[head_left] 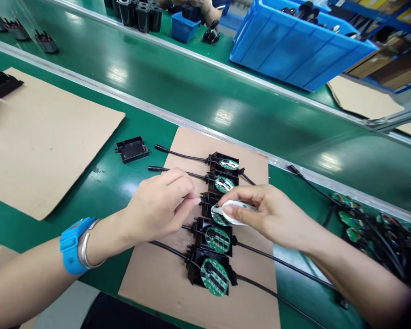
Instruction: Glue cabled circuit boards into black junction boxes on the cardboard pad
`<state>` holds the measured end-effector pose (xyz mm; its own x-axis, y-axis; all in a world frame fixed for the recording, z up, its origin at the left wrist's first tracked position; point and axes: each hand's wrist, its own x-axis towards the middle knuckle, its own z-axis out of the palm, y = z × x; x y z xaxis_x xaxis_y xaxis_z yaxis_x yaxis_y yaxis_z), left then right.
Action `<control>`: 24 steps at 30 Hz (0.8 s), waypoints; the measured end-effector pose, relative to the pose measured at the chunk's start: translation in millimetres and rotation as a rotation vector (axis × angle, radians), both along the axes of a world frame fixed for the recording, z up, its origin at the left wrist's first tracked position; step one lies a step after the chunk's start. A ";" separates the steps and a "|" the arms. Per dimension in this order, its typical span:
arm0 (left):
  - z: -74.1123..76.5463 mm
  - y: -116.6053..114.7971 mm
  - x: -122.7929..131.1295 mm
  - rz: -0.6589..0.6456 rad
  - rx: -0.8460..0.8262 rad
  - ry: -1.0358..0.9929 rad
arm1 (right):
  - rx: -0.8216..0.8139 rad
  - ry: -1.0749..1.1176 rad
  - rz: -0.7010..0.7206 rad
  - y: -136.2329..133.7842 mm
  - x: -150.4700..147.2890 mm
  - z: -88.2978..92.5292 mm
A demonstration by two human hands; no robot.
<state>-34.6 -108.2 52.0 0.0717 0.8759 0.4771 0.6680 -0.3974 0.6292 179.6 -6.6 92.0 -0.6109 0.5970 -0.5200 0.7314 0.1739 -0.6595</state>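
Note:
Several open black plastic cases stand in a column, each with a round green circuit board and black cables. My right hand (260,210) is closed around a small white tube (238,212), its nozzle at the middle circuit board (219,218). Pinched at the left side of that case, my left hand (167,203) holds its black cable, mostly hidden by the fingers. White paste shows on the two farther boards, the top board (229,164) and the second board (223,184). The nearer boards, one (218,239) and the nearest (214,277), show bare dark strips.
Brown cardboard (157,278) lies under the cases. An empty black case (133,150) sits to the left, near another cardboard sheet (51,146). A pile of boards and cables (373,233) lies right. Beyond the metal rail are a big blue bin (294,50) and another person's arm (210,13).

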 end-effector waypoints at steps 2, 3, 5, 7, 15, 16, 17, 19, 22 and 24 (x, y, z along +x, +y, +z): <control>0.0 0.0 0.4 -0.010 -0.003 0.010 | 0.007 0.030 0.000 0.8 -0.3 -1.2; 0.0 0.1 0.7 -0.016 -0.009 0.013 | 0.006 0.046 0.002 1.1 -0.5 -2.0; -0.4 0.5 1.2 -0.025 -0.021 0.019 | 0.010 0.062 0.010 1.4 -1.1 -3.5; -1.7 0.8 1.7 -0.026 -0.028 0.027 | 0.016 0.066 0.027 0.9 -2.1 -4.5; -8.1 -0.6 3.8 -0.030 -0.044 0.053 | 0.015 0.066 0.040 -1.6 -4.4 -2.7; -8.6 -0.5 3.9 -0.030 -0.044 0.059 | 0.009 0.070 0.036 -1.7 -3.6 -2.1; -9.0 -0.4 4.0 -0.030 -0.043 0.064 | 0.005 0.075 0.032 -1.8 -2.4 -1.4; -10.1 0.1 4.3 -0.029 -0.042 0.075 | -0.002 0.082 0.018 -2.7 1.0 -0.1; -12.6 0.6 5.6 -0.038 -0.054 0.087 | -0.015 0.089 0.000 -4.9 7.5 1.5; -14.4 0.4 6.9 -0.057 -0.071 0.086 | -0.014 0.090 0.003 -6.3 11.1 2.2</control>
<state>-27.8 -107.8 37.6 0.1605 0.9005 0.4041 0.6983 -0.3930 0.5983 190.6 -12.9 94.2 -0.6571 0.5882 -0.4713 0.6687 0.1664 -0.7246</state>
